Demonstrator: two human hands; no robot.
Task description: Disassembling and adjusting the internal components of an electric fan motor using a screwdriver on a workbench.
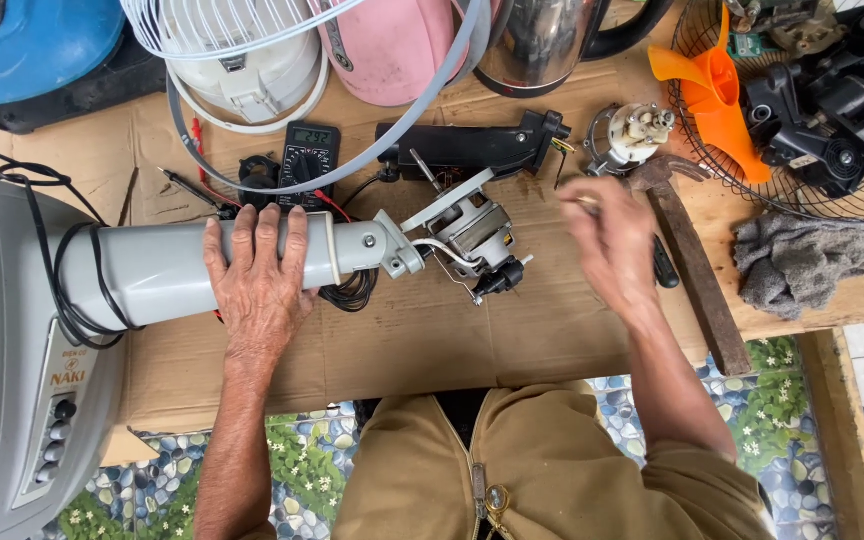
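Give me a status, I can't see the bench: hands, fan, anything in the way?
Left hand pressed flat over grey fan column. Right hand blurred, pinching something small near hammer. Bare motor on column's end. Black cord coiled under column.

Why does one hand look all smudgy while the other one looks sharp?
In the head view, the right hand is smeared by motion blur, so what its fingers pinch cannot be told; the left hand, resting on the grey fan pole, is crisp; the light is soft and even, with glare only on the shiny kettle.
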